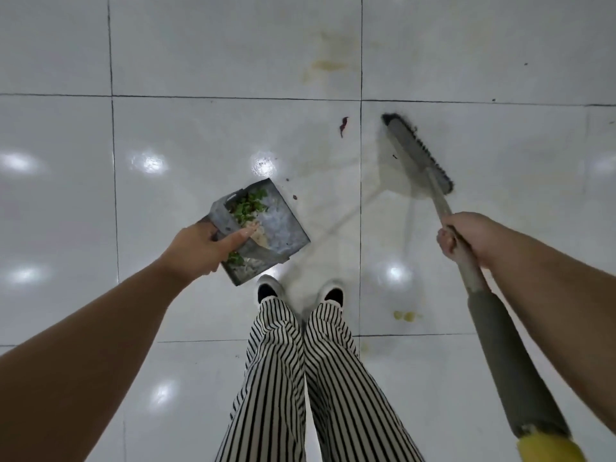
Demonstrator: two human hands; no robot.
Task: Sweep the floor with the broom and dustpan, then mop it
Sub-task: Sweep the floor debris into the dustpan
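Note:
My left hand (203,248) grips a grey metal dustpan (280,225) by its rear wall and holds it in front of my feet. Green leaves (248,208) and pale scraps lie inside the pan. My right hand (466,236) is closed around the grey handle of a broom; the handle runs back toward me along my right forearm. The broom head (416,151), with dark bristles, sits out to the right on the white tiled floor (186,135). A dark red scrap (344,124) lies on the floor left of the broom head.
Yellowish stains mark the tiles far ahead (328,61) and near my right foot (405,315). Small dark specks lie beside the dustpan (294,196). My striped trouser legs and white shoes (266,286) stand at bottom centre.

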